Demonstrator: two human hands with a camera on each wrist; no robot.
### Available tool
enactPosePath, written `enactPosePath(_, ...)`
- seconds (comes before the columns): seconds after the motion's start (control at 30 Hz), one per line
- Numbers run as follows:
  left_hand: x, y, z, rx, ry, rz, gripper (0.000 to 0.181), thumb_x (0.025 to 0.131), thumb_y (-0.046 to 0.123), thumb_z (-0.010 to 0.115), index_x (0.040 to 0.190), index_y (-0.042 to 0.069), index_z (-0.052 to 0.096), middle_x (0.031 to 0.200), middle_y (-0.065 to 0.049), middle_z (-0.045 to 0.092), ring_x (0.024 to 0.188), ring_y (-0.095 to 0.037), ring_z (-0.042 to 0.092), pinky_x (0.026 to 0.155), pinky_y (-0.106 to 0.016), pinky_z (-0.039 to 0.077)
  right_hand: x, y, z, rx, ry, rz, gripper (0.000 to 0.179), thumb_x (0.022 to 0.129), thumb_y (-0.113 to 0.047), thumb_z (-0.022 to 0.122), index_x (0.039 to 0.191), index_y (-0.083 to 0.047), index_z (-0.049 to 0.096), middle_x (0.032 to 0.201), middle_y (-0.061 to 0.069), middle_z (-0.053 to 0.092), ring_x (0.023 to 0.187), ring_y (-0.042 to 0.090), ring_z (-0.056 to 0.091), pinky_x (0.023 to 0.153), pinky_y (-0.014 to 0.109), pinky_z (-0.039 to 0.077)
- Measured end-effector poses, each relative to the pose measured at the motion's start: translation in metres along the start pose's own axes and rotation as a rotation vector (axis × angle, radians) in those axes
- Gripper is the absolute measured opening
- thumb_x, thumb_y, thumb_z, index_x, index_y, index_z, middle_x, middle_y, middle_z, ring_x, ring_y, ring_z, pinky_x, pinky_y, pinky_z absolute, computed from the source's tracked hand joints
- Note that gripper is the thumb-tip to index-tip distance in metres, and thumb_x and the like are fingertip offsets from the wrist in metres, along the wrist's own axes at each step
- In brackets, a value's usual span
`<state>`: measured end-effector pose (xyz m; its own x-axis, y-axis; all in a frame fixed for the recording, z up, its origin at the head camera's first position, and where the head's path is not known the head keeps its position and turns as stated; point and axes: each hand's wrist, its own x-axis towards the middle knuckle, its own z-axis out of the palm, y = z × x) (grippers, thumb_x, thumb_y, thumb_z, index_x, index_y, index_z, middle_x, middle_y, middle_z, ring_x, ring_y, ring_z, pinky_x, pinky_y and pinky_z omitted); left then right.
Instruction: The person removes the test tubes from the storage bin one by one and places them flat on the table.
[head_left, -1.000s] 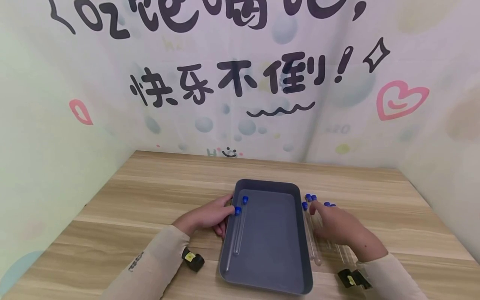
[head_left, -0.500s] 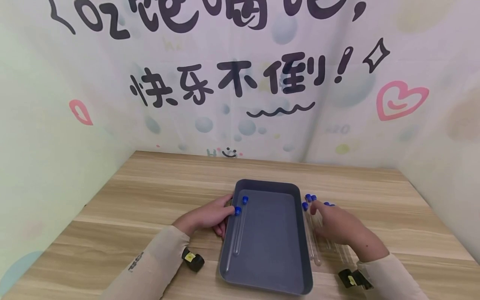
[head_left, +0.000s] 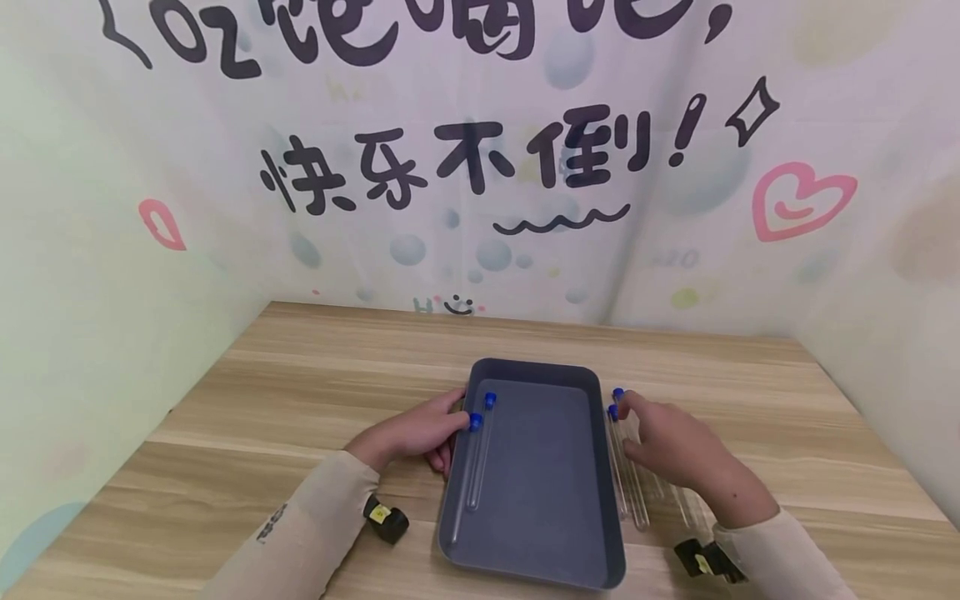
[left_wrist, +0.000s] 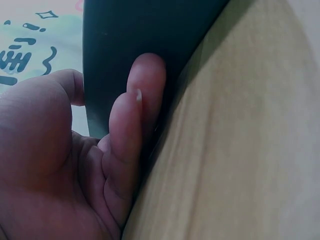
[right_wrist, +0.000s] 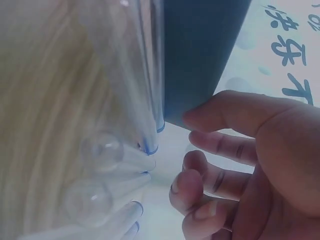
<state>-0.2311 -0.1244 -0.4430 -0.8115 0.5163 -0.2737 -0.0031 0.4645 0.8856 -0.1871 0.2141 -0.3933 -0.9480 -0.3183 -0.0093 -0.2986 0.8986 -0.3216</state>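
My left hand (head_left: 416,429) grips the near-left wall of a dark grey tray (head_left: 540,475). In the left wrist view, the thumb of the left hand (left_wrist: 95,155) reaches past the edge of the tray (left_wrist: 150,25), while fingertips press its outer side. Inside the tray at the left lie two clear test tubes (head_left: 480,467) with blue caps. On the right, my right hand (head_left: 671,446) hovers over several more capped tubes (head_left: 639,496) beside the tray. The right wrist view shows the fingers of the right hand (right_wrist: 235,165) loosely bent and apart from the tubes (right_wrist: 102,150), partly blurred.
A wood-grain table (head_left: 330,358) carries everything. A printed cloth (head_left: 450,208) with large characters hangs behind it. Each sleeve has a black wrist camera (head_left: 386,518) strapped on. The tray's wall stands close to the nearest loose tubes.
My right hand has shifted slightly left and forward, now covering more of the blue caps. The loose tubes beside the tray have moved a little. The left hand and tray stay still.
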Motion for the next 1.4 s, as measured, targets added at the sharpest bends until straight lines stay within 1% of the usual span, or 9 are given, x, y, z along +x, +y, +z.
enactPosePath(0.2,0.0,0.0,0.0,0.003,0.004,-0.004,0.064,0.095,0.027,0.041,0.153,0.022,0.015,0.059,-0.012,0.063,0.044,-0.02,0.061,0.042,-0.029,0.051,0.0,-0.005,-0.002,-0.013,0.013,0.003,0.03,0.083,-0.013,0.061,0.113,-0.01,0.055,0.055,-0.003,0.044,0.044,0.009,0.036,0.039,0.025,0.031)
enactPosePath(0.47,0.0,0.0,-0.001,0.009,0.005,0.0,0.064,0.094,0.026,0.041,0.153,0.019,0.016,0.059,-0.012,0.063,0.044,-0.019,0.061,0.042,-0.03,0.051,-0.001,-0.013,-0.006,-0.019,0.035,-0.003,0.027,0.086,-0.016,0.06,0.112,-0.012,0.055,0.059,-0.003,0.047,0.045,0.011,0.04,0.04,0.027,0.033)
enactPosePath(0.7,-0.001,0.001,-0.002,-0.003,0.002,-0.019,0.067,0.094,0.027,0.041,0.154,0.019,0.012,0.058,-0.012,0.063,0.043,-0.019,0.061,0.042,-0.029,0.051,-0.003,-0.02,-0.008,-0.018,0.046,-0.014,0.025,0.086,-0.017,0.059,0.111,-0.014,0.055,0.061,-0.004,0.048,0.046,0.011,0.041,0.041,0.028,0.034)
enactPosePath(0.8,-0.001,0.002,-0.002,-0.026,-0.013,-0.02,0.063,0.098,0.031,0.04,0.154,0.022,0.011,0.058,-0.013,0.063,0.044,-0.02,0.062,0.042,-0.029,0.052,-0.003,-0.022,-0.008,-0.02,0.048,-0.017,0.024,0.086,-0.017,0.06,0.109,-0.013,0.056,0.061,-0.004,0.048,0.047,0.01,0.042,0.042,0.027,0.035)
enactPosePath(0.93,-0.001,0.002,-0.003,-0.039,-0.033,-0.01,0.057,0.102,0.039,0.035,0.154,0.026,0.014,0.061,-0.015,0.065,0.046,-0.022,0.064,0.042,-0.032,0.053,-0.003,-0.025,-0.009,-0.027,0.051,-0.022,0.022,0.087,-0.018,0.061,0.108,-0.013,0.056,0.062,-0.005,0.049,0.049,0.01,0.043,0.043,0.027,0.035)
enactPosePath(1.03,-0.001,0.001,-0.003,-0.039,-0.037,-0.005,0.057,0.102,0.039,0.035,0.154,0.025,0.014,0.06,-0.015,0.064,0.046,-0.022,0.064,0.043,-0.033,0.053,-0.003,-0.027,-0.01,-0.019,0.054,-0.028,0.024,0.087,-0.019,0.061,0.109,-0.012,0.057,0.064,-0.006,0.05,0.05,0.009,0.043,0.044,0.027,0.035)
enactPosePath(1.2,0.0,0.001,-0.002,-0.053,-0.045,-0.003,0.057,0.103,0.033,0.035,0.154,0.022,0.013,0.059,-0.013,0.063,0.047,-0.022,0.064,0.043,-0.031,0.053,-0.001,-0.037,-0.014,0.011,0.059,-0.062,0.026,0.087,-0.019,0.063,0.111,-0.011,0.057,0.067,-0.008,0.053,0.051,0.007,0.045,0.05,0.024,0.039)
enactPosePath(1.4,-0.002,0.001,-0.001,-0.054,-0.043,-0.004,0.057,0.102,0.031,0.036,0.154,0.021,0.014,0.06,-0.014,0.063,0.047,-0.022,0.064,0.043,-0.031,0.053,0.003,-0.057,-0.02,0.037,0.035,-0.072,0.027,0.088,-0.019,0.064,0.114,-0.013,0.057,0.066,-0.007,0.053,0.052,0.009,0.046,0.053,0.025,0.04)
